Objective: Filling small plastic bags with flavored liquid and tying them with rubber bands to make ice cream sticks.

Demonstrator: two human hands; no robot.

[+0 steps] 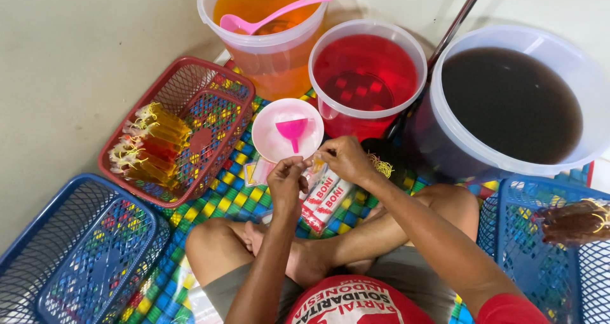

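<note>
I sit cross-legged on a chequered mat (222, 193). My left hand (287, 181) and my right hand (346, 158) meet over my lap, both pinching a small clear plastic bag (315, 166) between the fingertips. Under the hands lies a pack of narrow plastic bags with red and white print (324, 203). Just beyond the hands stands a pink bowl (267, 139) with a bright pink funnel (293, 130) in it.
Behind are a bucket of orange liquid (270, 57) with a pink ladle (273, 15), a bucket of red liquid (365, 76) and a large bucket of dark liquid (508, 101). A red basket (210, 108) holds filled orange bags (155, 146). Blue baskets stand at left (76, 254) and right (546, 235).
</note>
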